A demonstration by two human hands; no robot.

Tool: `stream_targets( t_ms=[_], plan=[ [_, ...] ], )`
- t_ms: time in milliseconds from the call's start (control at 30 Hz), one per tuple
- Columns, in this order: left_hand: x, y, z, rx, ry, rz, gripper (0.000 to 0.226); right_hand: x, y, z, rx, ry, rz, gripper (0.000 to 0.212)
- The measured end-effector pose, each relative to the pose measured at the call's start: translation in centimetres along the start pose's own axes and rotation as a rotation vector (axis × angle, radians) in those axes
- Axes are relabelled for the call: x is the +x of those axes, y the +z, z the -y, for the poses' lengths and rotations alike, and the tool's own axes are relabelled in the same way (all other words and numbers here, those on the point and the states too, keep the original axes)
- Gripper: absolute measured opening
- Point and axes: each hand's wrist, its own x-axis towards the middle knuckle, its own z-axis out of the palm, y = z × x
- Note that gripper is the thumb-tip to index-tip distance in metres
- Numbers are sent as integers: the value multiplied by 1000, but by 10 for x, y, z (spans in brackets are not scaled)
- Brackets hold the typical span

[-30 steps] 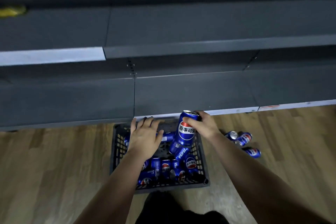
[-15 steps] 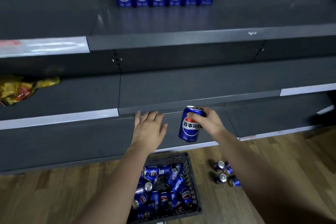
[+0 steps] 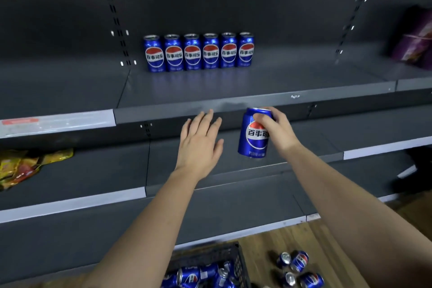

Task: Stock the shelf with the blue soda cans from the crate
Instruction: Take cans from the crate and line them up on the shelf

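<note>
My right hand grips a blue soda can by its top, holding it upright in the air just below the front lip of a dark grey shelf. Several blue cans stand in a row at the back of that shelf. My left hand hovers flat with fingers spread, left of the held can, touching nothing. The black crate with several loose cans sits on the floor at the bottom edge, partly hidden by my left arm.
Several loose blue cans lie on the wooden floor right of the crate. A yellow snack bag lies on the lower shelf at left. A purple package stands at the far right of the upper shelf.
Both hands rose from the crate up toward the shelf with the can row. My view tilted upward, so the crate slid to the bottom edge.
</note>
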Motion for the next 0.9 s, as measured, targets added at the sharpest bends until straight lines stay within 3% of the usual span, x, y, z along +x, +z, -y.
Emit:
stream_targets(
  t_ms=[67,267,367,567,900],
  plan=[
    [19,-2,-5,15,20,-41,51,17,-7,17,24,-32,11,17],
    [80,1,-27,48,8,-37,52,73,-31,57,-27,-165,36,30],
    [107,9,-37,61,-30,6,53,106,-51,63,-90,-191,20,24],
    [151,28,-52,98,-88,75,54,164,-88,63,-181,-183,-73,32],
    [210,59,-86,149,-168,90,54,227,-142,39,-247,-136,-69,45]
  ],
)
